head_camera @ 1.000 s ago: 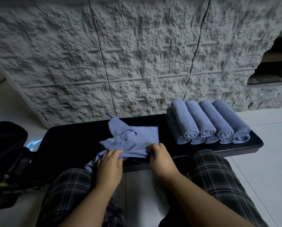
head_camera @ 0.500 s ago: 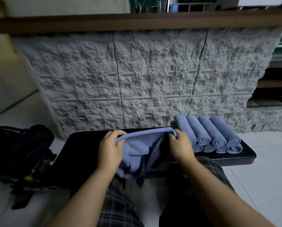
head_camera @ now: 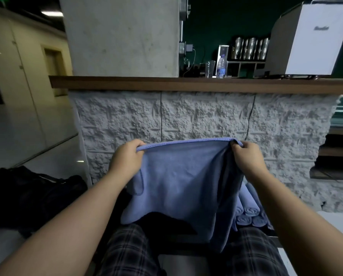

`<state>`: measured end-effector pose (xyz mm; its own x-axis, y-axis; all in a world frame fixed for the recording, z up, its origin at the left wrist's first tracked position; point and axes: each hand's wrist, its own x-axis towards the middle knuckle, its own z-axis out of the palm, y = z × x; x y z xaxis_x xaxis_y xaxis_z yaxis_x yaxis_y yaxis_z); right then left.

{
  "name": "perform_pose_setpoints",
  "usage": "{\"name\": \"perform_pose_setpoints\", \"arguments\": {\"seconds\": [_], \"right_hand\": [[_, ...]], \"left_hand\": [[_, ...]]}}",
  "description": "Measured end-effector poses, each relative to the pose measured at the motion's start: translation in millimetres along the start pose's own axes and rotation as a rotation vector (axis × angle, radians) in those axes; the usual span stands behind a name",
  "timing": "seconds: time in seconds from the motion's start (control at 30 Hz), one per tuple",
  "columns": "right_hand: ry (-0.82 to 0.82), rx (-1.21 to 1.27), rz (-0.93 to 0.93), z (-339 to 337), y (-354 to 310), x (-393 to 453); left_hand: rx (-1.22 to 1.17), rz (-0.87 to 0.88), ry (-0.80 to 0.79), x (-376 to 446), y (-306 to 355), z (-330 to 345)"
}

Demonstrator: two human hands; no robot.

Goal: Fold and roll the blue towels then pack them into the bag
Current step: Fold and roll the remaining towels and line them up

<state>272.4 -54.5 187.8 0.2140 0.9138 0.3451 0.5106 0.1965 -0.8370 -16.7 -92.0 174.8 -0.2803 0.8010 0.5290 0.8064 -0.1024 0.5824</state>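
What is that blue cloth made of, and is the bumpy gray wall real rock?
The blue towel looks like soft microfiber or thin terry: matte, limp, draping in folds from both hands, with a stitched hem on top. The gray wall looks like rough stone or a molded stone-look panel; its pitted, matte face is split by straight vertical seams, so I cannot tell which.

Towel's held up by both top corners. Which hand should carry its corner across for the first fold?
Probably left. The left hand holds the flat, spread side of the blue cloth towel; the right hand grips the bunched side.
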Motion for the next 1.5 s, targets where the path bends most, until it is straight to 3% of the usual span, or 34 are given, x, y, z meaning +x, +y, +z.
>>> {"name": "perform_pose_setpoints", "arguments": {"seconds": [0.13, 0.23, 0.4, 0.53, 0.67, 0.87, 0.97, 1.27, 1.5], "right_hand": [[0.03, 0.089, 0.001, -16.2, -19.5, 1.2], [0.039, 0.207, 0.099, -21.4, -31.7, 2.1], [-0.108, 0.432, 0.25, -20.1, -58.1, -9.3], [-0.26, 0.498, 0.151, -19.2, -84.9, -30.5], [-0.429, 0.529, -0.031, -13.8, -109.6, -56.4], [-0.521, 0.465, -0.313, -10.3, -114.7, -85.3], [-0.431, 0.368, -0.339, -1.3, -99.9, -86.9], [-0.337, 0.339, -0.094, 13.3, -43.9, -80.8], [-0.205, 0.197, 0.031, 21.1, -16.2, -73.6]], "left_hand": [[-0.017, -0.06, 0.034, 3.8, 4.7, -27.2], [-0.03, -0.094, 0.007, 9.6, 8.2, -42.9], [-0.202, -0.103, -0.127, 4.6, 46.6, -58.0], [-0.423, 0.023, -0.219, -16.8, 99.4, -64.3], [-0.403, 0.167, -0.312, -37.2, 135.5, -59.5], [-0.232, 0.165, -0.107, -45.3, 129.2, -53.3], [-0.415, 0.1, -0.044, -48.1, 117.6, -58.6], [-0.795, -0.074, 0.137, -61.0, 97.5, -84.6], [-0.851, -0.137, 0.254, -59.3, 72.9, -93.4]]}}
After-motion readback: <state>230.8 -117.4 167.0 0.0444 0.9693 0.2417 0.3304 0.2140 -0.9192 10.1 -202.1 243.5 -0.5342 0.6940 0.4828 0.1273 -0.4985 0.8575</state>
